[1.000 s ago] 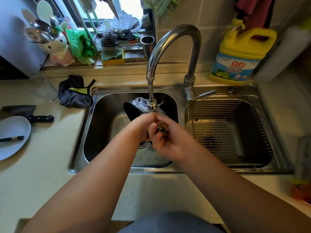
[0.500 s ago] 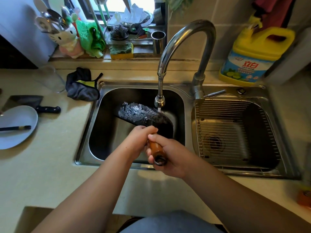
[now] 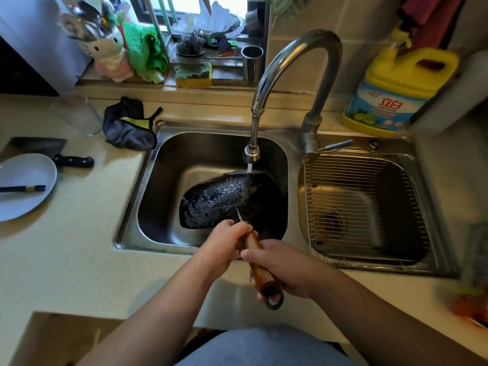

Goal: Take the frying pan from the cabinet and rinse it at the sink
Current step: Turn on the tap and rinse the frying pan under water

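While a second ago the pan was tipped steeply under the spout with both hands bunched at the bowl's edge, it now lies flatter and lower, the handle drawn back toward the bottom of the frame. The right hand point(image 3: 286, 270) is clamped on the brown wooden handle point(image 3: 260, 270) at lower centre; the left hand point(image 3: 224, 245) is closed on the handle's neck just above it. Beyond them the black round frying pan point(image 3: 229, 202) sits inside the left steel sink basin point(image 3: 169, 165), its long axis running from lower centre up toward centre, bowl pointing away. Water from the curved chrome tap point(image 3: 295, 64) strikes its far rim, so rinsing looks well under way.
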Demonstrator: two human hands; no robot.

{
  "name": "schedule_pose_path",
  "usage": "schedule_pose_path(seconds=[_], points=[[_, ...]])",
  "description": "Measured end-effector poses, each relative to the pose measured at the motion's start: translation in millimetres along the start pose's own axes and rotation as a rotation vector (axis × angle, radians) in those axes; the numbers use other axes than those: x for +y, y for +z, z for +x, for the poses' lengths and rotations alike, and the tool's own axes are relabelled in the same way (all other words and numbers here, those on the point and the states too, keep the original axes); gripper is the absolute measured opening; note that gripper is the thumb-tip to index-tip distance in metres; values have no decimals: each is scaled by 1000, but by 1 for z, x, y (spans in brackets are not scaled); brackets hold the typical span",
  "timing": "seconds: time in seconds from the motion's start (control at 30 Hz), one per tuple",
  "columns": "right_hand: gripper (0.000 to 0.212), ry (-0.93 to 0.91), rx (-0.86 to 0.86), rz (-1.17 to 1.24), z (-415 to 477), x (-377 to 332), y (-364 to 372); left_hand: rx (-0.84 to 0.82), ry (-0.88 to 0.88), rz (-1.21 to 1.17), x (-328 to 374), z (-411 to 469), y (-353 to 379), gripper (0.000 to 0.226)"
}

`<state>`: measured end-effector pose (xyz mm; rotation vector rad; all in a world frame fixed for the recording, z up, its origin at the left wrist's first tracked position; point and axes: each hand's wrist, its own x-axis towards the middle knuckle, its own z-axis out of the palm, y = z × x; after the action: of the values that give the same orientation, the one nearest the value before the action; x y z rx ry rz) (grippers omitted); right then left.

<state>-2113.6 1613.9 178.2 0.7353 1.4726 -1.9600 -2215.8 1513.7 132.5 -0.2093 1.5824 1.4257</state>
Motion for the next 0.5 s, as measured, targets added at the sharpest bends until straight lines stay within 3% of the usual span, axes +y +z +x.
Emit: schedule_pose_path(seconds=[0.33, 0.5], points=[[29, 20, 5, -317, -3, -3, -11, 80, -72, -175, -6, -3, 9, 8], [30, 1, 78, -567, -1, -2, -6, 128, -176, -391, -5, -2, 16, 12]])
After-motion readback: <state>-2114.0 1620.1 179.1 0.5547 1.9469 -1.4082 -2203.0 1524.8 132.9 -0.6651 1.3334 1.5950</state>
